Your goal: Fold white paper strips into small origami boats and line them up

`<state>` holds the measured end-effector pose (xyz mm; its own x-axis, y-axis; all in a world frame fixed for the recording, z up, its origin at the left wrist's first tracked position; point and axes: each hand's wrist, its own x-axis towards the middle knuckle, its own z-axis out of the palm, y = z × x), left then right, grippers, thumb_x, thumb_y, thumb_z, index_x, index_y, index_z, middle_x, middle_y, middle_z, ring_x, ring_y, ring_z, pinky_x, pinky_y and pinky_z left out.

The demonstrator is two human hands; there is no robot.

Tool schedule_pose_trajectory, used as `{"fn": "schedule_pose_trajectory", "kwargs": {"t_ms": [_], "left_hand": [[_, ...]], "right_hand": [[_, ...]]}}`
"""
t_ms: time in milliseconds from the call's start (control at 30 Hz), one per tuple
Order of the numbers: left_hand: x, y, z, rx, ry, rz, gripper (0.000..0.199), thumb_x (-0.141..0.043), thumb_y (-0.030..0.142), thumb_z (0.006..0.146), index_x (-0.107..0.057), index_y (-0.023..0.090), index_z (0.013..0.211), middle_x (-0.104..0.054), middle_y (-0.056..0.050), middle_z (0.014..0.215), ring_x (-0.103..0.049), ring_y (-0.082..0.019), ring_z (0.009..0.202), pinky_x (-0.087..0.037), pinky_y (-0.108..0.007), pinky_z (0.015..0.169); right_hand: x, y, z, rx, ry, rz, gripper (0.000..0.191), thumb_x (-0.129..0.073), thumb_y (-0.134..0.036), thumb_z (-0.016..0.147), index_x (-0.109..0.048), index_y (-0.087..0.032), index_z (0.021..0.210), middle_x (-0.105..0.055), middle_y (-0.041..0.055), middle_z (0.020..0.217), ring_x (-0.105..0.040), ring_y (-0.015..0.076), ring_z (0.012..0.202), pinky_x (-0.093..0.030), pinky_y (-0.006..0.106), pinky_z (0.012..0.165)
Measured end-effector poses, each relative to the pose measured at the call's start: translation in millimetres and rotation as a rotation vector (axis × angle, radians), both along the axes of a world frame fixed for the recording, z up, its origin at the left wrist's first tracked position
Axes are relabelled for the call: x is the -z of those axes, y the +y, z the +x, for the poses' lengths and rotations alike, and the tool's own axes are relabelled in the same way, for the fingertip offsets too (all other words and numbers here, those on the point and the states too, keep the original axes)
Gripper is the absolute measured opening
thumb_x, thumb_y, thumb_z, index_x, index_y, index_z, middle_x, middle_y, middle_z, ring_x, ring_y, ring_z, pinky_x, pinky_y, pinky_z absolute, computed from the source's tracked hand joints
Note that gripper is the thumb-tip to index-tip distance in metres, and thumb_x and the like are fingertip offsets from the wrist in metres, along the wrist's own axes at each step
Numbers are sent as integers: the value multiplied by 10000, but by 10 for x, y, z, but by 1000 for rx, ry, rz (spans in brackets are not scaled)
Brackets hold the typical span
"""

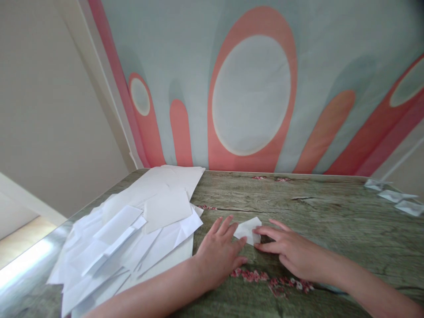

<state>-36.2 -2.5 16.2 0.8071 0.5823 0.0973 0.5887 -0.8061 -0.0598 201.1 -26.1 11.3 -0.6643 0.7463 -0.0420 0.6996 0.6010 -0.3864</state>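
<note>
A small folded piece of white paper [247, 230] lies on the wood-patterned table between my hands. My left hand [220, 249] is palm down just left of it, fingers spread, with fingertips close to the paper's left edge. From the right, my right hand [286, 247] reaches in with its fingers stretched out and apart. Two of its fingertips touch the paper's right side, one on top and one near the lower corner. Whether any of the paper is pinched beneath them cannot be made out.
A heap of loose and folded white sheets [168, 210] covers the table's left side, partly behind my left forearm. Several small folded papers [395, 196] lie in a row at the far right edge. A patterned backdrop [251, 97] stands behind the table [331, 212].
</note>
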Motion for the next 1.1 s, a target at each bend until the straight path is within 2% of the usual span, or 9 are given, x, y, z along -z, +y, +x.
{"fn": "schedule_pose_trajectory", "kwargs": {"t_ms": [200,467,667,800,867,967,1100], "left_hand": [[-49,-19,6,-45,63,-2,430,-508,500,837,-534,273,1202,-475,-66,1302,-247,-291,1310,-233,-468,1036],[-148,-8,-35,-144,128,-9,391,-512,453,846,-602,195,1125,-519,-89,1261,-240,-280,1315,-221,-469,1048],[-10,-5,10,-142,98,55,389,-484,439,863,-617,155,1093,-523,-106,1253,-266,-277,1302,-233,-453,1046],[136,-39,70,-142,55,111,475,-497,439,855,-555,84,1166,-488,-135,1286,-290,-266,1287,-239,-413,1053],[188,-75,93,-114,33,122,484,-476,438,866,-528,86,1193,-470,-129,1305,-291,-263,1285,-241,-413,1051],[228,-132,117,-72,4,114,472,-429,433,891,-497,107,1226,-482,-115,1294,-314,-256,1272,-250,-417,1042],[224,-148,138,-62,-7,55,490,-431,448,886,-477,106,1235,-503,-119,1265,-418,-247,1186,-285,-399,1022]], "right_hand": [[-7,1,-8,-4,-21,-3,732,-380,33,621,-521,-352,1228,-402,-7,1378,-384,203,1240,-81,508,1089],[-8,-11,-20,2,-27,24,713,-369,44,641,-536,-344,1215,-414,-4,1365,-396,194,1232,-83,499,1093],[32,-16,-19,-5,-44,59,693,-372,31,667,-519,-349,1228,-432,10,1347,-392,189,1233,-93,505,1087],[88,-39,-33,4,-76,110,656,-388,7,681,-516,-324,1232,-450,42,1329,-387,196,1236,-110,509,1080],[123,-61,-47,10,-108,140,620,-402,-15,694,-515,-290,1238,-458,74,1321,-384,209,1237,-129,515,1071],[166,-105,-76,17,-145,187,592,-442,-49,690,-510,-239,1246,-466,113,1308,-394,237,1225,-154,523,1060],[204,-165,-126,59,-142,265,587,-475,-58,675,-511,-207,1242,-495,125,1269,-423,252,1192,-184,507,1055]]}}
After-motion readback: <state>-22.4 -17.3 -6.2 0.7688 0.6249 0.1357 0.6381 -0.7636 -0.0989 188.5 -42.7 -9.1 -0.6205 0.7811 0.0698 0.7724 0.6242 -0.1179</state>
